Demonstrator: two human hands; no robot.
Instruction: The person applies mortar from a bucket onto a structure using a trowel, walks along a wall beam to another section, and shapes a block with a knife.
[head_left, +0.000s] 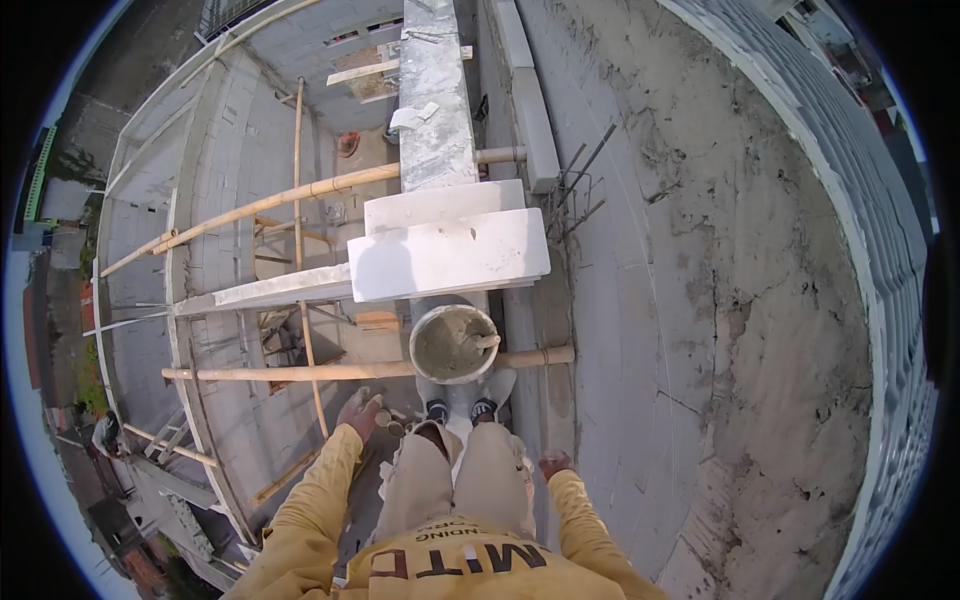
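My left hand hangs over the open side, just below a bamboo pole. Its fingers look loosely apart and I see nothing in them. On my right, my right hand is curled like a fist near the grey wall, with no object showing in it. Between my shoes and a stack of white blocks stands a bucket of wet grey mortar. A tool handle sticks out of the mortar at the right side.
I stand high on a narrow plank running forward. Bamboo poles cross it above the unfinished rooms on the left. A plastered wall rises on the right, with bare rebar sticking out. Far left, another person is visible.
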